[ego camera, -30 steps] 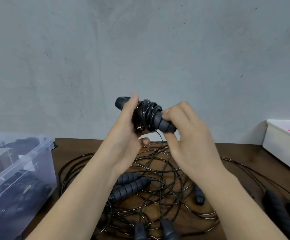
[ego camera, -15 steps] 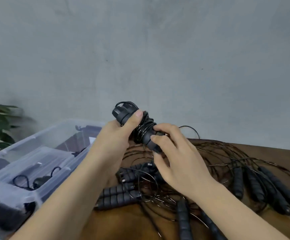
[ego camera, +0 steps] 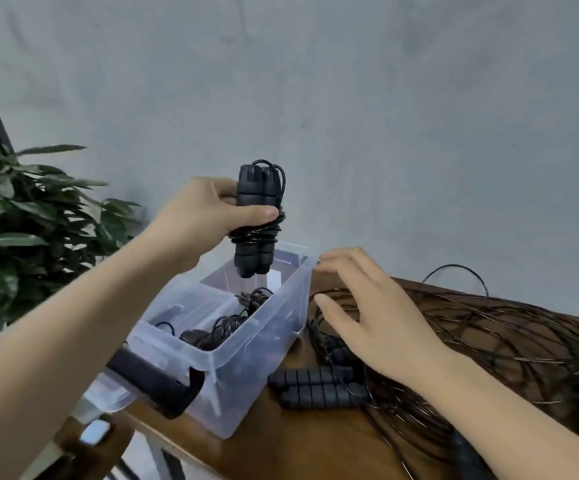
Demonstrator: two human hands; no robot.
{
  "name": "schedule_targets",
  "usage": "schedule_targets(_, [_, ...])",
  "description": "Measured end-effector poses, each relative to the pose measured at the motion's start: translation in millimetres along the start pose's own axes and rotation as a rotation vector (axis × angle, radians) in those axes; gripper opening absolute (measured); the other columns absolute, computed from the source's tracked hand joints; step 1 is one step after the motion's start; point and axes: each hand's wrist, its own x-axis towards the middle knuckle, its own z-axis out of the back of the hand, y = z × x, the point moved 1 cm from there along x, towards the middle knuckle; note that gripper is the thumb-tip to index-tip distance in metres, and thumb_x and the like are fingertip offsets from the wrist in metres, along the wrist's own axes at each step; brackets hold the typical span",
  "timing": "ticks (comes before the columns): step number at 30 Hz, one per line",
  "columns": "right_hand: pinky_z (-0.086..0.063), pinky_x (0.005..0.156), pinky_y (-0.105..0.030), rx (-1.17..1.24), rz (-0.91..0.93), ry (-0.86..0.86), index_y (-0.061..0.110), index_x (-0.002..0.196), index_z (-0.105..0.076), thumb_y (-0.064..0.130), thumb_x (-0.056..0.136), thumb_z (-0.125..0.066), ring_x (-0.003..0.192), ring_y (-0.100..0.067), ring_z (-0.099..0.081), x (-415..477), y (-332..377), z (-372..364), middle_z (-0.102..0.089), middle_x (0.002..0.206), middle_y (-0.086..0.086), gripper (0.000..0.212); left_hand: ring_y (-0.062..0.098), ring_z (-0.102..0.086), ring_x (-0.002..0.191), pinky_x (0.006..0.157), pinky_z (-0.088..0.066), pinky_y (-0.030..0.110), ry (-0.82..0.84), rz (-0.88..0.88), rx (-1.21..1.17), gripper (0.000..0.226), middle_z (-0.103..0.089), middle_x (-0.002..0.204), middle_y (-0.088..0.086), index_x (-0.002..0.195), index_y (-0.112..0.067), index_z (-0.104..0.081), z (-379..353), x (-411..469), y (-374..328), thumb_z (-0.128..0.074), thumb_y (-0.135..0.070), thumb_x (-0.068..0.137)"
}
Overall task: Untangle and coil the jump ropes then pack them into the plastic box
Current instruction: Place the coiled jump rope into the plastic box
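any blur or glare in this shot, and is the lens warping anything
Head view: light is soft and even, with no hard shadows; the green leafy plant is blurred; the coiled black jump rope bundle in the left hand is fairly sharp; the clear plastic box shows faint sheen, no glare; the brown wooden table looks steeply tilted, likely wide-angle warp.

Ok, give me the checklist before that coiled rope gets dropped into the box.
1. Grip of left hand on coiled jump rope: ok.
2. Cord wound round its two handles: ok.
3. Bundle hangs above the open plastic box: ok.
4. Free space at the box's far end, beyond the packed ropes: ok.
5. Open right hand, over the tangled ropes, clear of the box rim: cannot tell.
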Motion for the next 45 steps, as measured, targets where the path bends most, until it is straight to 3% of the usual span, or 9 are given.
schedule_targets(4, [-0.043, 0.115, -0.033, 0.018, -0.038, 0.049, 0.036, 0.144, -0.052, 0.046, 0.109, -0.050, 0.140, 0.002, -0.042, 5, -2, -23, -0.044, 0.145, 0.026, 0.036, 0.022, -0.072, 0.084, 0.076, -0.054, 0.035, 0.009, 0.008, 0.429, 0.030, -0.078, 0.088, 0.007, 0.093, -0.020, -0.079, 8, 42, 36, -0.095, -0.035, 0.073])
schedule_targets(9, [-0.023, 0.127, -0.028, 0.022, -0.048, 0.117, 0.045, 0.154, -0.040, 0.060, 0.109, -0.041, 0.151, 0.013, -0.019, 4, -2, -43, -0.034, 0.161, 0.033, 0.048, 0.020, -0.066, 0.089, 0.076, -0.051, 0.034, 0.457, -0.070, 0.943, 0.040, -0.073, 0.093, -0.003, 0.103, -0.022, -0.071, -13, 78, 79, -0.091, -0.044, 0.075])
schedule_targets(15, [-0.028, 0.123, -0.023, -0.034, -0.079, 0.132, 0.050, 0.157, -0.033, 0.070, 0.105, -0.035, 0.151, 0.011, -0.019, -1, -2, -57, -0.033, 0.160, 0.039, 0.056, 0.015, -0.066, 0.104, 0.091, -0.050, 0.035, 0.846, 0.000, 1.043, 0.052, -0.072, 0.113, -0.011, 0.128, -0.028, -0.056, -31, 110, 110, -0.087, -0.032, 0.086])
schedule_targets(25, [-0.020, 0.110, -0.009, -0.165, -0.059, 0.129, 0.049, 0.155, -0.037, 0.075, 0.099, -0.037, 0.147, 0.000, -0.028, -4, 2, -58, -0.035, 0.158, 0.040, 0.061, 0.010, -0.065, 0.120, 0.111, -0.045, 0.044, 1.033, -0.009, 0.989, 0.042, -0.073, 0.124, -0.022, 0.129, -0.045, -0.068, -53, 142, 131, -0.081, -0.033, 0.091])
schedule_targets(29, [-0.021, 0.108, -0.008, -0.160, -0.067, 0.133, 0.049, 0.152, -0.042, 0.075, 0.099, -0.037, 0.145, 0.002, -0.028, -5, 4, -59, -0.032, 0.160, 0.041, 0.059, -0.007, -0.064, 0.095, 0.088, -0.048, 0.028, 0.980, -0.053, 0.968, 0.038, -0.072, 0.094, -0.031, 0.126, -0.044, -0.074, -60, 144, 130, -0.082, -0.031, 0.092])
schedule_targets(34, [-0.020, 0.109, -0.008, -0.160, -0.090, 0.154, 0.048, 0.151, -0.043, 0.075, 0.099, -0.036, 0.144, 0.000, -0.030, -7, 5, -60, -0.029, 0.162, 0.043, 0.059, 0.012, -0.064, 0.091, 0.079, -0.053, 0.031, 0.718, -0.229, 0.962, 0.035, -0.070, 0.098, -0.011, 0.100, -0.027, -0.073, -64, 141, 144, -0.095, -0.032, 0.074])
schedule_targets(37, [-0.021, 0.110, -0.012, -0.180, -0.092, 0.142, 0.044, 0.147, -0.050, 0.070, 0.099, -0.042, 0.138, -0.003, -0.035, -7, 7, -60, -0.038, 0.161, 0.036, 0.055, 0.013, -0.053, 0.082, 0.062, -0.039, 0.030, 0.614, -0.343, 1.092, 0.039, -0.055, 0.100, -0.007, 0.098, -0.020, -0.068, -58, 136, 145, -0.091, -0.042, 0.077])
schedule_targets(42, [-0.033, 0.110, -0.025, -0.298, -0.019, 0.062, 0.028, 0.145, -0.061, 0.057, 0.097, -0.055, 0.127, -0.004, -0.039, -1, 15, -55, -0.064, 0.147, 0.017, 0.057, 0.020, -0.064, 0.083, 0.065, -0.047, 0.029, 0.516, -0.243, 1.072, 0.028, -0.071, 0.086, -0.003, 0.086, -0.021, -0.073, -61, 135, 154, -0.089, -0.044, 0.080])
schedule_targets(45, [-0.032, 0.110, -0.024, -0.343, -0.015, 0.085, 0.027, 0.147, -0.061, 0.056, 0.095, -0.055, 0.128, -0.004, -0.038, 0, 16, -53, -0.066, 0.143, 0.017, 0.059, 0.004, -0.068, 0.084, 0.068, -0.051, 0.018, 0.581, -0.167, 0.961, 0.026, -0.076, 0.099, -0.012, 0.109, -0.029, -0.082, -54, 134, 154, -0.087, -0.038, 0.085])
